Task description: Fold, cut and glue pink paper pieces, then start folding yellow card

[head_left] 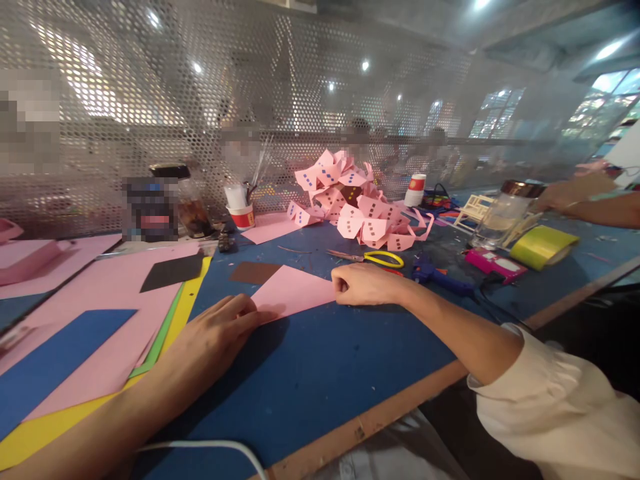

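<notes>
A pink sheet of paper (295, 293) is stretched between my two hands just above the blue tabletop. My left hand (225, 327) pinches its left corner between thumb and fingers. At the opposite corner, my right hand (363, 283) grips the sheet with curled fingers. Behind the sheet lies a small brown piece of paper (255, 272). Scissors with yellow handles (383, 259) rest just beyond my right hand, and a blue glue gun (443, 277) lies to the right of them.
A heap of folded pink paper pieces (350, 193) with dark squares stands at the back. Coloured sheets (165, 287) cover the left side. A paper cup (241, 215), a lidded glass jar (505, 213) and a magenta box (495, 265) stand around. Another person's arm (605, 208) reaches in at right.
</notes>
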Available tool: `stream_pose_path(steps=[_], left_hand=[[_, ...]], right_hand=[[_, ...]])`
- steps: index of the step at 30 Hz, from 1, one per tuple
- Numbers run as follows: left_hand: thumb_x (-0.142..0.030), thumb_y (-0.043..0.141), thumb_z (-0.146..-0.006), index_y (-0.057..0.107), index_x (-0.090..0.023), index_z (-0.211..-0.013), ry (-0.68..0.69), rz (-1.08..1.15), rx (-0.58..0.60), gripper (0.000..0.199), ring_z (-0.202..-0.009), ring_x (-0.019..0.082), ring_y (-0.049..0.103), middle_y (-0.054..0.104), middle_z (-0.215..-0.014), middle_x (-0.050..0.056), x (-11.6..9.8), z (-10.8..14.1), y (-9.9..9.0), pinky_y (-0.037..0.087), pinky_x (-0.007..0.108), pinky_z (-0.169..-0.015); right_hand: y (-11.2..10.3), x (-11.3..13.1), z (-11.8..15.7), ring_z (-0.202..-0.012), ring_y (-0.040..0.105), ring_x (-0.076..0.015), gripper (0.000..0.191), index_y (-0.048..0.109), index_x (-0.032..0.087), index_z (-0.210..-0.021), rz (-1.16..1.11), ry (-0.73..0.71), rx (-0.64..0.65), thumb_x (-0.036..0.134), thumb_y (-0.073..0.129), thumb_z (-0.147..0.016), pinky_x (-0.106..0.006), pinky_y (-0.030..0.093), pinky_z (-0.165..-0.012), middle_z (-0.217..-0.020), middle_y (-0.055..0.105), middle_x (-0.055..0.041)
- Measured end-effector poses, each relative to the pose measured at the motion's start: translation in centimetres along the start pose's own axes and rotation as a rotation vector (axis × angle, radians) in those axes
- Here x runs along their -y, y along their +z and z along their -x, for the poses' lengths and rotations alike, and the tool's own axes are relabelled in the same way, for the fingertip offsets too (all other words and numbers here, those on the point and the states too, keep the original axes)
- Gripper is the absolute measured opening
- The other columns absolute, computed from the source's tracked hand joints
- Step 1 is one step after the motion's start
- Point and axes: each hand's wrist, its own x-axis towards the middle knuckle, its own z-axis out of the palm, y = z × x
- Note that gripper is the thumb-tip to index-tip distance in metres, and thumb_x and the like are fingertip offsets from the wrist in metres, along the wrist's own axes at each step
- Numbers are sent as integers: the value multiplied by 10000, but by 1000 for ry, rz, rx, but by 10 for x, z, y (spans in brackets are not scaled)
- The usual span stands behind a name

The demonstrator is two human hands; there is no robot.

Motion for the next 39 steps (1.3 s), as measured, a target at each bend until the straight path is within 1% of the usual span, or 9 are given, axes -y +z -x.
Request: stream_pose_path(steps=[4, 9, 11, 14, 18, 23, 29, 33, 39], left_hand=[[-275, 400, -1010, 665, -354, -1227, 1, 6, -9, 353, -768, 151, 621, 630, -910, 16, 1, 0, 1, 489, 238, -675], [-285, 391, -1011, 678, -346, -1208, 13, -6, -30, 353, -762, 157, 626, 636, -913, 24, 1, 1, 2, 491, 245, -657], [-280, 387, -1012, 675, -343, -1213, 14, -6, -24, 356, -763, 157, 629, 637, -916, 26, 1, 1, 2, 492, 248, -658], [-276, 385, -1013, 672, -344, -1216, 9, -8, -15, 359, -772, 158, 633, 637, -919, 26, 1, 1, 2, 496, 252, -670], [-267, 396, -1007, 667, -351, -1225, -1, 3, -19, 358, -775, 155, 635, 637, -925, 19, 1, 1, 1, 496, 248, -673], [-269, 410, -1001, 673, -359, -1218, -2, 14, -18, 352, -766, 148, 626, 641, -916, 16, 0, 0, -1, 491, 230, -650], [-257, 393, -1007, 658, -369, -1240, -6, -5, -4, 370, -778, 152, 638, 634, -919, 14, 0, 0, 0, 499, 251, -685], [-253, 392, -1006, 652, -369, -1245, -2, -4, -5, 372, -792, 156, 641, 635, -929, 15, 1, 1, 1, 501, 252, -690], [-270, 390, -1010, 639, -378, -1264, -3, -34, 6, 371, -790, 160, 632, 636, -944, 22, 2, 2, 1, 492, 247, -666]], right_hand=[[-1, -3, 0, -736, 628, -154, 76, 639, 216, -790, 6, -23, -3, 247, 589, -741, -246, 347, -585, -820, 720, -2], [-3, -10, -2, -704, 615, -146, 102, 657, 213, -778, -9, -85, 8, 254, 566, -760, -244, 348, -582, -800, 717, -11], [-3, -9, -2, -702, 612, -143, 97, 648, 211, -772, -16, -79, 6, 250, 561, -753, -244, 348, -585, -797, 715, -7], [-2, -4, 0, -712, 611, -143, 90, 631, 213, -774, -3, -32, -6, 256, 560, -739, -247, 341, -590, -820, 716, -4], [-1, 1, 2, -727, 611, -155, 105, 618, 226, -788, 18, 18, -6, 294, 574, -722, -254, 331, -591, -831, 713, 2], [-1, -6, 2, -700, 596, -160, 87, 596, 219, -761, 68, 48, -26, 294, 580, -720, -268, 325, -579, -790, 697, -6], [-7, -14, 2, -721, 598, -155, 66, 608, 224, -754, 54, 0, 16, 272, 587, -714, -258, 336, -587, -817, 708, 7], [-12, -14, 5, -673, 577, -138, 37, 594, 217, -728, 70, -21, 15, 233, 566, -711, -251, 333, -569, -811, 706, 11], [-16, -17, 6, -678, 585, -143, 52, 605, 217, -750, 85, -23, 49, 229, 561, -725, -252, 345, -577, -804, 704, 6]])
